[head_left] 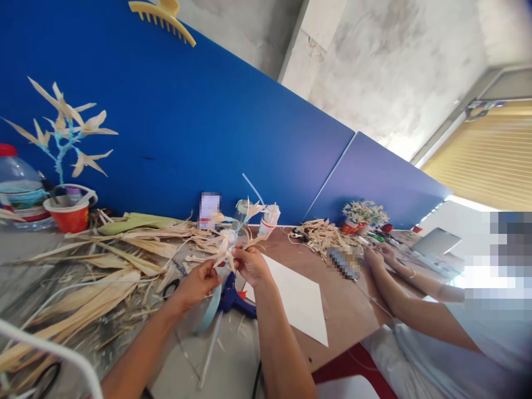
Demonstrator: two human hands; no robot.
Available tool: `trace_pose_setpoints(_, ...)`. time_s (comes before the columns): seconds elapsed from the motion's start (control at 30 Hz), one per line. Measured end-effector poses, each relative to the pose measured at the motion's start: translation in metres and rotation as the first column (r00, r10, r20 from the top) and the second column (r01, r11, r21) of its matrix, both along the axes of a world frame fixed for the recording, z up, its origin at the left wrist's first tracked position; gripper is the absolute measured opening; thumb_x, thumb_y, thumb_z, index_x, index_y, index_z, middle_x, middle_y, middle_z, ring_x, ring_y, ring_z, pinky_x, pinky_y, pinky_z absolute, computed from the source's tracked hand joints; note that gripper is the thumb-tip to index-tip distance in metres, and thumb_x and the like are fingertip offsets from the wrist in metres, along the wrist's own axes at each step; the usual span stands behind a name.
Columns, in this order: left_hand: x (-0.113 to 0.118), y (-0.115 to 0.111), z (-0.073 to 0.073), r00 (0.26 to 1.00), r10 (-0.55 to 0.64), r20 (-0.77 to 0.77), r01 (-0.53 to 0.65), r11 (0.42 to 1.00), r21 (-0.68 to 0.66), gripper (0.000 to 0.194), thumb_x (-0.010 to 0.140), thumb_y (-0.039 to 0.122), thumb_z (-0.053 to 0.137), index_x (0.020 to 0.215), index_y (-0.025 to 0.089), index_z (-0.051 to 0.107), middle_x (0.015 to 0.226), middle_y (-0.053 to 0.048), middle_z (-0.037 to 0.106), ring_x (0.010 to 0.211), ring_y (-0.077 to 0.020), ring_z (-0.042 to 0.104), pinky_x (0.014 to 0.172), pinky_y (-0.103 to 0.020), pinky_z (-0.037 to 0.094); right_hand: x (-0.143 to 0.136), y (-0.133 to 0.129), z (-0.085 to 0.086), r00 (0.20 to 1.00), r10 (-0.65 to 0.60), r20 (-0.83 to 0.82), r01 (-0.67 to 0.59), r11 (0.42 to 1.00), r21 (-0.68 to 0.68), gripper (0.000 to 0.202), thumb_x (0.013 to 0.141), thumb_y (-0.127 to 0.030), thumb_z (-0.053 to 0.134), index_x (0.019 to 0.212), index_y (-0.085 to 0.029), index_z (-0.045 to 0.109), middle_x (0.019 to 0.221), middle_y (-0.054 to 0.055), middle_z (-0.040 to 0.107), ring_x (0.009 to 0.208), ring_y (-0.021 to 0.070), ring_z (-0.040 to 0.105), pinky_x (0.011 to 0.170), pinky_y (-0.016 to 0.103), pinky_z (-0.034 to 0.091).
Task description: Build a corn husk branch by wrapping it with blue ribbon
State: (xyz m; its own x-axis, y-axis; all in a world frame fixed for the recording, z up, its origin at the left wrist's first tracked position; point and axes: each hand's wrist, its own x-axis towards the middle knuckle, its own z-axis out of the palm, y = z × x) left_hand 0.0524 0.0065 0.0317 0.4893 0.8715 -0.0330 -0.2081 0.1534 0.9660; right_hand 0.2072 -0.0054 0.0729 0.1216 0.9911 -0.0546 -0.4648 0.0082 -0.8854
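A husk flower branch (226, 244), with pale pointed petals and a light-blue wrapped stem, is held up between my two hands above the table. My left hand (201, 284) is closed in a pinch at the lower petals. From the other side, my right hand (252, 266) pinches the branch close to its stem; the fingers partly hide the grip. Just below lies a dark-blue glue gun (235, 301), with a whitish glue stick (211, 352) trailing toward me. A light-blue ribbon roll (209, 310) stands beside it, partly covered by my left hand.
Dried corn husks (116, 277) cover the left side, with a white cable across them. A red cup (68, 213) holds a finished husk plant (64, 130). White paper (295, 302) lies right of my arm. At right, another person's hands (380, 259) work near more husks (322, 235).
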Motion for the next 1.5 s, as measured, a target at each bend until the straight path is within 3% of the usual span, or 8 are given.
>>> trace_pose_setpoints(0.13, 0.004, 0.001, -0.008, 0.955, 0.225, -0.194, -0.174, 0.953, 0.247, 0.022, 0.061, 0.007, 0.072, 0.078, 0.019, 0.064, 0.049, 0.006, 0.050, 0.049, -0.0137, 0.043, 0.052, -0.025, 0.027, -0.002, 0.005, -0.009, 0.998, -0.055, 0.031, 0.056, 0.998, -0.016, 0.028, 0.047, -0.023, 0.084, 0.060, -0.017, 0.059, 0.048, -0.008, 0.051, 0.037, 0.0055, 0.042, 0.040, 0.020, 0.032)
trace_pose_setpoints(0.23, 0.004, -0.004, -0.008, 0.896, 0.319, -0.308, -0.187, 0.902, 0.388, 0.024, 0.064, 0.007, 0.069, 0.080, 0.022, 0.061, 0.053, 0.005, 0.053, 0.053, -0.0168, 0.046, 0.058, -0.026, 0.029, -0.002, 0.009, -0.016, 0.997, -0.063, 0.043, 0.063, 0.998, -0.005, 0.029, 0.049, -0.027, 0.084, 0.060, -0.016, 0.059, 0.048, -0.008, 0.050, 0.036, 0.0052, 0.043, 0.040, 0.020, 0.033)
trace_pose_setpoints(0.53, 0.005, -0.006, -0.006, 0.824, 0.354, -0.442, -0.138, 0.882, 0.450, 0.021, 0.064, 0.009, 0.067, 0.067, 0.024, 0.053, 0.055, 0.003, 0.054, 0.056, -0.0169, 0.047, 0.060, -0.026, 0.026, -0.001, 0.011, -0.023, 0.996, -0.084, 0.028, 0.084, 0.996, 0.018, 0.035, 0.051, -0.033, 0.087, 0.060, -0.016, 0.057, 0.047, -0.008, 0.049, 0.035, 0.0049, 0.042, 0.039, 0.020, 0.031)
trace_pose_setpoints(0.63, 0.005, 0.001, -0.010, 0.817, 0.336, -0.468, -0.143, 0.905, 0.400, 0.015, 0.064, 0.016, 0.066, 0.063, 0.023, 0.052, 0.054, 0.004, 0.052, 0.054, -0.0157, 0.046, 0.059, -0.027, 0.029, -0.003, 0.009, -0.023, 0.998, -0.069, -0.011, 0.069, 0.996, 0.062, 0.034, 0.055, -0.036, 0.086, 0.067, -0.017, 0.060, 0.050, -0.008, 0.052, 0.039, 0.0060, 0.045, 0.043, 0.020, 0.035)
trace_pose_setpoints(0.77, 0.002, 0.008, -0.008, 0.912, 0.243, -0.332, -0.169, 0.957, 0.235, 0.019, 0.061, 0.032, 0.068, 0.063, 0.021, 0.053, 0.053, 0.006, 0.051, 0.050, -0.0131, 0.045, 0.054, -0.026, 0.032, -0.003, 0.003, -0.018, 0.999, 0.024, -0.029, -0.021, 0.994, 0.111, 0.030, 0.063, -0.036, 0.082, 0.080, -0.017, 0.068, 0.054, -0.005, 0.055, 0.046, 0.0073, 0.046, 0.048, 0.021, 0.037)
trace_pose_setpoints(1.07, -0.004, -0.005, 0.020, 1.000, 0.006, 0.012, -0.004, 0.989, -0.145, 0.047, 0.047, 0.038, 0.087, 0.069, 0.018, 0.050, 0.048, 0.011, 0.045, 0.040, -0.0020, 0.029, 0.042, -0.017, 0.018, 0.000, -0.002, -0.020, 0.971, 0.221, -0.088, -0.221, 0.975, 0.013, 0.031, 0.055, -0.026, 0.086, 0.080, -0.016, 0.070, 0.068, -0.003, 0.062, 0.050, 0.0056, 0.047, 0.052, 0.021, 0.036)
trace_pose_setpoints(1.23, -0.007, -0.006, 0.017, 0.995, -0.082, 0.061, 0.091, 0.980, -0.178, 0.048, 0.051, 0.038, 0.089, 0.075, 0.017, 0.053, 0.054, 0.010, 0.047, 0.042, -0.0009, 0.029, 0.041, -0.015, 0.018, -0.003, -0.006, -0.021, 0.941, 0.334, -0.051, -0.335, 0.942, 0.002, 0.031, 0.054, -0.029, 0.088, 0.075, -0.015, 0.071, 0.063, -0.002, 0.064, 0.052, 0.0065, 0.048, 0.054, 0.022, 0.035)
trace_pose_setpoints(1.5, -0.008, -0.008, 0.019, 0.988, -0.157, 0.008, 0.156, 0.979, -0.132, 0.048, 0.052, 0.038, 0.090, 0.080, 0.016, 0.059, 0.062, 0.007, 0.051, 0.049, -0.0032, 0.034, 0.043, -0.016, 0.022, -0.010, -0.010, -0.017, 0.976, 0.217, 0.019, -0.218, 0.973, 0.076, 0.020, 0.054, -0.030, 0.083, 0.062, -0.016, 0.073, 0.055, -0.001, 0.064, 0.052, 0.0087, 0.045, 0.055, 0.023, 0.032)
